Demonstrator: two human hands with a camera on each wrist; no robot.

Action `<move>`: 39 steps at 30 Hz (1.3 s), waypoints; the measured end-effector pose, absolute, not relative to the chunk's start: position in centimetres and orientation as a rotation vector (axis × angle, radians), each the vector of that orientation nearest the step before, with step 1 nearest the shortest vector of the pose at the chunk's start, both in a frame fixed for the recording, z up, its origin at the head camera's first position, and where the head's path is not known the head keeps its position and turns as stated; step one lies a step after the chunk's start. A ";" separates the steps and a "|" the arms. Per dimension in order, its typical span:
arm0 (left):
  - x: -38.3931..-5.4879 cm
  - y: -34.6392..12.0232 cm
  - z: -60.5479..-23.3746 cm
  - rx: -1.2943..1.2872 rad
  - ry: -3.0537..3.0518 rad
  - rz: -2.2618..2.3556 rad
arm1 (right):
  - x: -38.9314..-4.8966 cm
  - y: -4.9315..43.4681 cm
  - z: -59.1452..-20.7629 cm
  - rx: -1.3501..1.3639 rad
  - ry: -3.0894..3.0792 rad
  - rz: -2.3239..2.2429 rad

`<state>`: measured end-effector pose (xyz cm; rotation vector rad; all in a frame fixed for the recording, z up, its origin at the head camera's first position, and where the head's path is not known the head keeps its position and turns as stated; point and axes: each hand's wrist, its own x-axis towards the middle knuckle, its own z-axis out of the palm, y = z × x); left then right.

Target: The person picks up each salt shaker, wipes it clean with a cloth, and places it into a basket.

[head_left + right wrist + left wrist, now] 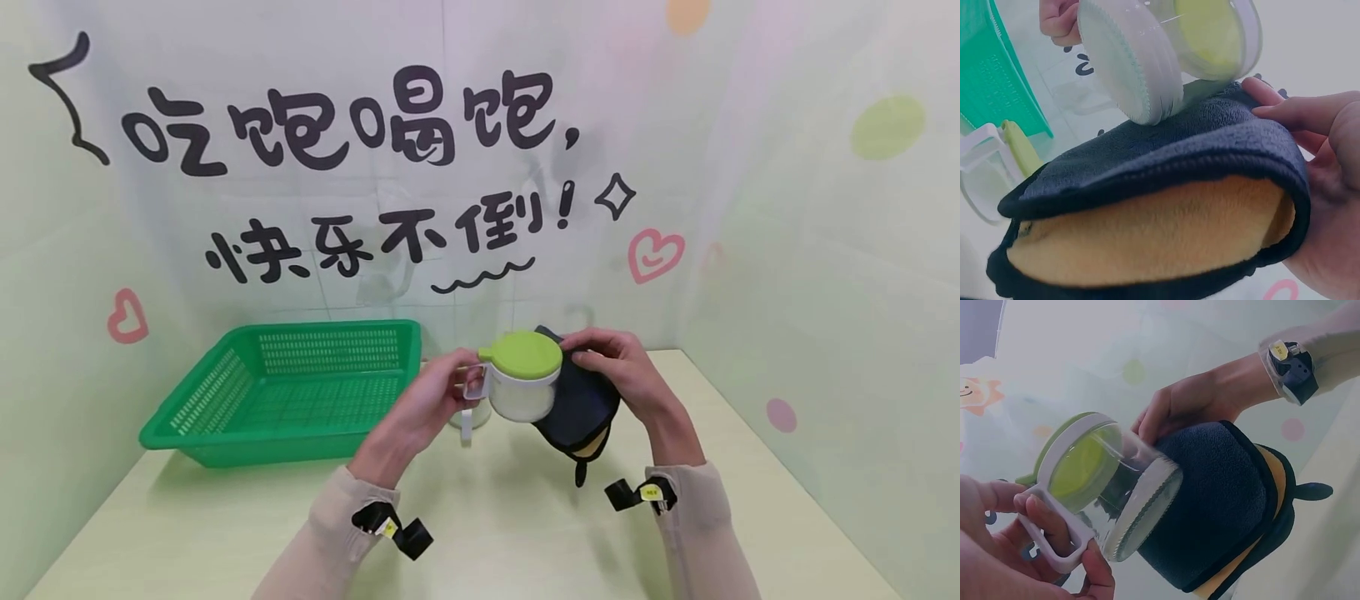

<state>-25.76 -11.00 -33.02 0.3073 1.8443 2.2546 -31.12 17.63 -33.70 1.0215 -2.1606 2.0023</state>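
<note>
My left hand (427,396) grips the white handle (1079,550) of a clear glass seasoning jar (522,398), its fingers curled through the handle's loop. The jar's green lid (527,354) is down, and in the head view the jar is held above the table. A folded dark blue cloth (577,404) with an orange inner side (1154,231), black edging and a hanging loop is pinched in my right hand (622,367). The cloth lies close along the jar's side; whether they touch all along I cannot tell.
A second seasoning jar (988,181), with a white handle and green lid, stands on the table behind the held one. To the left sits a green plastic basket (281,446). The pale table (480,533) meets a printed curtain (360,300) at the back.
</note>
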 end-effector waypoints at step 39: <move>-28.6 -32.4 -31.0 -0.310 1.963 2.318 | -31.4 19.3 -33.4 0.693 -2.436 1.811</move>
